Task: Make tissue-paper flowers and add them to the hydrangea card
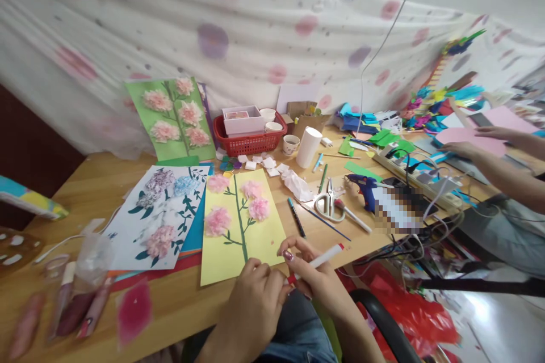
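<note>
No lettering, number or sign can be read.
Any print on the red-and-white marker [326, 256] in the right grip [317, 279] is too small to tell. Beyond the grip, the paper cup [290, 148] bears dark marks too fine to read; right of it, a pixelated patch [395, 211] hides its contents.

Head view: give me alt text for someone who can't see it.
A person's left hand and right hand hold a red-and-white marker at the near edge of a wooden table. Beyond them lies a yellow sheet with pink flowers and a green stem; scissors and a blue glue gun lie to its right, a red basket behind.
</note>
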The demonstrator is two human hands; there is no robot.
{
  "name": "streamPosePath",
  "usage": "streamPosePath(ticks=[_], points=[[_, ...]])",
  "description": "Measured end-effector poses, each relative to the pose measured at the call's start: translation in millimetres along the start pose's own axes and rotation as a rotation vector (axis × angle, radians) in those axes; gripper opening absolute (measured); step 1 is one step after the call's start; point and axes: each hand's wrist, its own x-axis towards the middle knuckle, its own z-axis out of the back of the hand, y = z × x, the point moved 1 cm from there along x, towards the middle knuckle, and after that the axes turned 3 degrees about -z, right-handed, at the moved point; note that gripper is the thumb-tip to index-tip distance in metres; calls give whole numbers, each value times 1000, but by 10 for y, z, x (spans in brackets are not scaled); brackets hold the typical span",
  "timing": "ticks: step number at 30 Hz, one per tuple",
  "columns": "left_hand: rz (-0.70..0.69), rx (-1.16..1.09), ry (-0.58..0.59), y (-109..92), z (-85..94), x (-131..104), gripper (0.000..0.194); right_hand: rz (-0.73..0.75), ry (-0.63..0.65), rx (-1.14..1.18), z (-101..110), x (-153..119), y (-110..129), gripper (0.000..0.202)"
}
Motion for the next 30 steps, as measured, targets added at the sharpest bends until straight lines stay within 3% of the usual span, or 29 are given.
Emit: streamPosePath(ticks=[3,6,7,11,15,20,23,25,27,30], points=[[215,-295,132,58,68,-41,39,27,-38,109,149,40,125,19],[567,-609,197,208,181,-184,42,252,-331,302,427,71,326,15],[646,-652,179,265,221,-240,43,296,-364,313,496,76,381,15],[703,-650,77,418,311,-375,44,323,-274,343,550,93,483,12],[702,-715,-25,401,222,-271,34,302,-201,404,434,93,474,11],[733,-1254,-292,330,-121,158,43,151,93,607,218,126,369,13],[738,-1520,-328,227,-325,362,48,-6,263,647,117,174,265,28],[731,-1507,-283,138,-382,368,51,-37,256,621,164,193,237,42],[722,-1451,-134,76,-354,258,52,14,164,598,323,181,275,47],[634,-1239,331,120,-189,-43,43,168,-78,598,656,108,434,30]])
